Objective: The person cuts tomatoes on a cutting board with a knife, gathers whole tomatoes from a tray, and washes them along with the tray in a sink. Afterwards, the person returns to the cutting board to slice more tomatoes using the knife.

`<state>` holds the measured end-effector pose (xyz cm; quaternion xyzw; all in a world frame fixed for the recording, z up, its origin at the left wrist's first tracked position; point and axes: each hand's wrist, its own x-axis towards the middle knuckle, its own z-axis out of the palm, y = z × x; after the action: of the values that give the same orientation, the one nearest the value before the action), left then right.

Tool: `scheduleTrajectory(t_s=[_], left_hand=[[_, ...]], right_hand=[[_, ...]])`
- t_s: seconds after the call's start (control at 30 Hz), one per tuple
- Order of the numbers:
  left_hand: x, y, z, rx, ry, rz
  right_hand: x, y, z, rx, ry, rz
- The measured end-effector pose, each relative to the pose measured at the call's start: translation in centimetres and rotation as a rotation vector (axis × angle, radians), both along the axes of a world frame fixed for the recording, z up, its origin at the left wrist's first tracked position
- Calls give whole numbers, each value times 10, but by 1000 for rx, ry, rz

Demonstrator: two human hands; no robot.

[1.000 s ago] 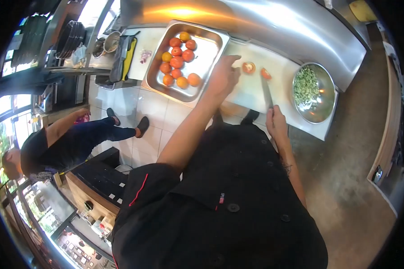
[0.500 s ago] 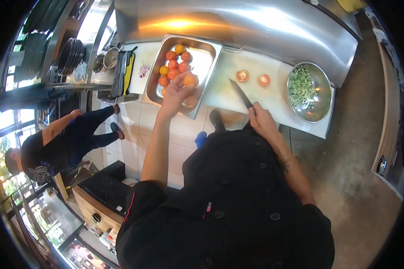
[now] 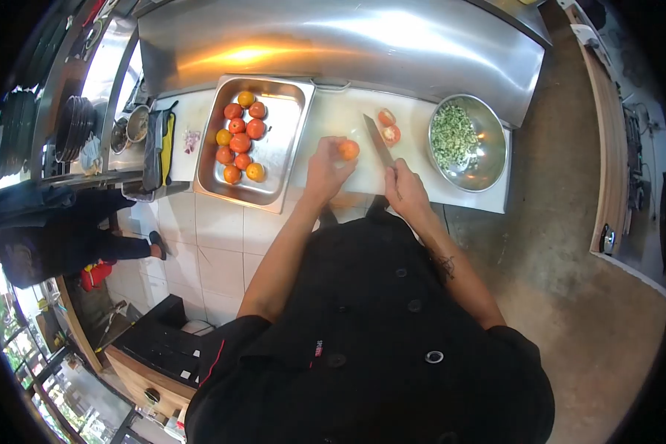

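Observation:
My left hand is closed around a whole orange-red tomato, low over the white cutting board. A kitchen knife is gripped by the handle in my right hand, its blade angled up and to the left across the board. Just right of the blade lie two tomato halves, the upper one and the lower one, close together. To the left, a steel tray holds several red and yellow-orange tomatoes.
At the board's right end stands a steel bowl of chopped green pieces. Left of the tray are chopped purple bits and a black-and-yellow cloth-like item. A steel backsplash runs behind. Another person is at far left.
My left hand has carried the tomato from over the tray to the board, near the knife. The knife now lies close beside the halves. The other person has shifted, and the view has turned.

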<state>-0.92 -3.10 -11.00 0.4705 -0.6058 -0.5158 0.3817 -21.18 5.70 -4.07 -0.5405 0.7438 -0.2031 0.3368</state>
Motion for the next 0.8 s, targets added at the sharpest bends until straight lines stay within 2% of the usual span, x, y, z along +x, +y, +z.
scheduleTrajectory(t_s=[0.1,0.17,0.3,0.57,0.63,0.73,0.8], left_hand=[[-3,1,-9,-22,-103,8],[-2,0,-7,-314,-233,38],[8,4,-11,-144,-124,59],[11,4,-7,-159,-26,35],[11,5,-7,-152,4,44],[13,4,-4,-177,-46,33],[13,5,-5,-107,-61,20]], right_hand=[[9,12,18,-32,19,38],[15,15,23,-30,33,58],[21,20,29,-27,37,115],[25,25,26,-83,177,256],[29,23,28,58,213,212],[31,22,25,84,186,202],[29,22,26,91,176,210]])
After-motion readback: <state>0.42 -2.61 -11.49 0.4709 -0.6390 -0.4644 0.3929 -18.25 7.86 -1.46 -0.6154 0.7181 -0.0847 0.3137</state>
